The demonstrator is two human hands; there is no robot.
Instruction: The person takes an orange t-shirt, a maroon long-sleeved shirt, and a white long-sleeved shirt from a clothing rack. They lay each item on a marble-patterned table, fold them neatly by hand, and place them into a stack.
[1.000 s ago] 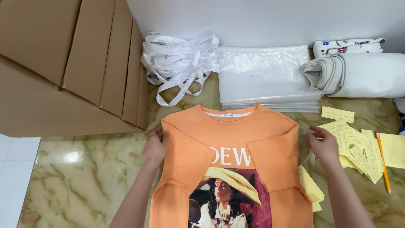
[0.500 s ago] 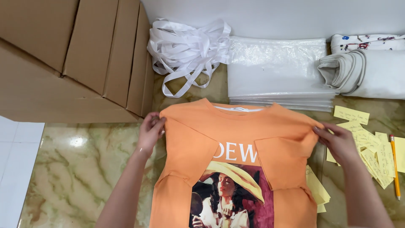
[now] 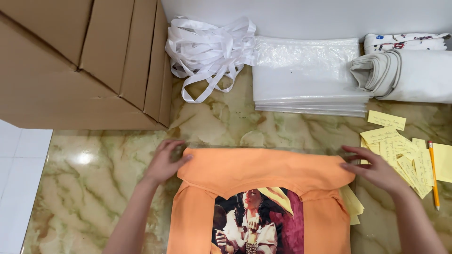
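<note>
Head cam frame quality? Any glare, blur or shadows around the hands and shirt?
Head view: even, soft lighting; a bright glare patch on the marble floor left of the left hand; both hands and the right hand slightly motion-soft; orange shirt and pencil reasonably sharp; only faint shadows under the cardboard boxes.

Bright, even light overhead; a soft glare spot shines on the polished bench [image 3: 84, 157] at left. Shadows stay faint, focus sharp, slight blur at the hands' fingertips.
</note>
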